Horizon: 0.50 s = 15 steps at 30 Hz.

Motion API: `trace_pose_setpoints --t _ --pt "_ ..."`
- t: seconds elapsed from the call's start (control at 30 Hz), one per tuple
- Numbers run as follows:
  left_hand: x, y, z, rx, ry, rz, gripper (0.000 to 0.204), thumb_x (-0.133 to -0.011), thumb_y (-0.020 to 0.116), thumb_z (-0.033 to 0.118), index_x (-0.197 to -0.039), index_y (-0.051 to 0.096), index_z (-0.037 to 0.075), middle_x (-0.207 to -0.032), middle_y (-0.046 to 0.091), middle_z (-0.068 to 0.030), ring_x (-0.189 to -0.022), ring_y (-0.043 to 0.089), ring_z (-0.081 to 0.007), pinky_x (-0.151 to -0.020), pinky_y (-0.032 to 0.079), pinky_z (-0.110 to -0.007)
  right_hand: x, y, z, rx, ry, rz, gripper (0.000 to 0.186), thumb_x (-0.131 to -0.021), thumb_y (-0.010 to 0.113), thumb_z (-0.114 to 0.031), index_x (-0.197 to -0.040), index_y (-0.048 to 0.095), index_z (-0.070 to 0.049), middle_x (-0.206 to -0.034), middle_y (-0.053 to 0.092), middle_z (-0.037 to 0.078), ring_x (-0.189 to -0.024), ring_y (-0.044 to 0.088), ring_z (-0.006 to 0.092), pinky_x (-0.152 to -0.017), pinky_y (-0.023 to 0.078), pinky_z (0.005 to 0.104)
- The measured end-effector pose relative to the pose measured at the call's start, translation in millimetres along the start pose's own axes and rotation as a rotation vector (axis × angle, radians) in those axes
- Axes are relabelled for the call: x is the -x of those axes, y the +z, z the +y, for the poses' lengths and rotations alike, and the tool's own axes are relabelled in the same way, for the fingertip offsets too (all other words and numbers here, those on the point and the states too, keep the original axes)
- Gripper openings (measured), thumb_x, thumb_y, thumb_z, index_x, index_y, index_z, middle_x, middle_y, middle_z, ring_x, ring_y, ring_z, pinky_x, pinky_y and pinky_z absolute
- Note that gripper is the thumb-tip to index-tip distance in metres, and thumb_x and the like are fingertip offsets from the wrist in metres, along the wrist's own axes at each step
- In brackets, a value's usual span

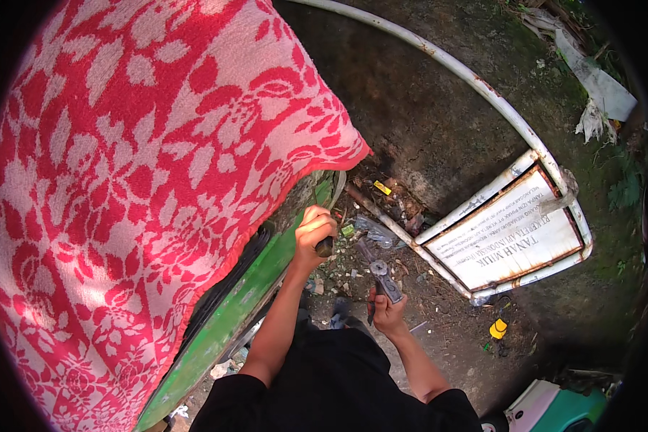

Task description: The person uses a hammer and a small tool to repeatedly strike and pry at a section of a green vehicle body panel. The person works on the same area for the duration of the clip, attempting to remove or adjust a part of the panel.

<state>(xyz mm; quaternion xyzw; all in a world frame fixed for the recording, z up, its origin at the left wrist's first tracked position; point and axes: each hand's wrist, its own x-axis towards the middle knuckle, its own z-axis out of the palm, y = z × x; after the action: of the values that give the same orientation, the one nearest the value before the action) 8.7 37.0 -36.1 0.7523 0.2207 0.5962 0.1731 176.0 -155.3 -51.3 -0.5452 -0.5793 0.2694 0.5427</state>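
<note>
My left hand point(313, 230) is closed round a short dark cylindrical object point(324, 247), beside the edge of a green painted board point(227, 320). Lower and to the right, my right hand point(389, 314) grips a grey metal tool point(383, 279) with a round joint, its long end pointing up and away. A red and pink floral blanket point(144, 165) fills the left of the view, draped over the green board and a bundle of dark material whose kind I cannot make out.
A bent white pipe frame point(439, 54) with a rusty white sign point(500, 237) lies on dark ground. Litter point(381, 234) lies before me, a yellow object point(498, 328) at right, white scraps point(597, 86) at upper right, a pink and teal object point(554, 407) at lower right.
</note>
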Motion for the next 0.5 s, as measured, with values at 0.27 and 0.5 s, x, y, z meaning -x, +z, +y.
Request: trace_pose_setpoints --t 0.27,0.5 --pt "9.8 -15.3 -7.9 0.068 -0.005 0.068 0.023 -0.06 0.067 -0.015 -0.072 0.055 0.0 -0.077 0.06 -0.0093 -0.079 0.06 -0.0304 -0.077 0.051 -0.041 -3.9 6.1 -13.9 0.034 -0.12 -0.205 0.033 -0.103 0.054 -0.027 -0.081 0.055 -0.002 -0.06 0.047 0.013 -0.048 0.054 0.0337 -0.049 0.042 0.0409" --pt "0.3 -27.4 -15.3 0.203 -0.07 0.128 0.025 -0.064 0.064 -0.019 -0.071 0.051 0.001 -0.075 0.059 -0.0082 -0.08 0.06 -0.0283 -0.075 0.048 -0.038 12.5 16.9 2.7 -0.017 -0.104 -0.177 0.025 -0.101 0.056 -0.022 -0.087 0.06 -0.002 -0.056 0.048 0.012 -0.047 0.057 0.0316 -0.048 0.043 0.0403"
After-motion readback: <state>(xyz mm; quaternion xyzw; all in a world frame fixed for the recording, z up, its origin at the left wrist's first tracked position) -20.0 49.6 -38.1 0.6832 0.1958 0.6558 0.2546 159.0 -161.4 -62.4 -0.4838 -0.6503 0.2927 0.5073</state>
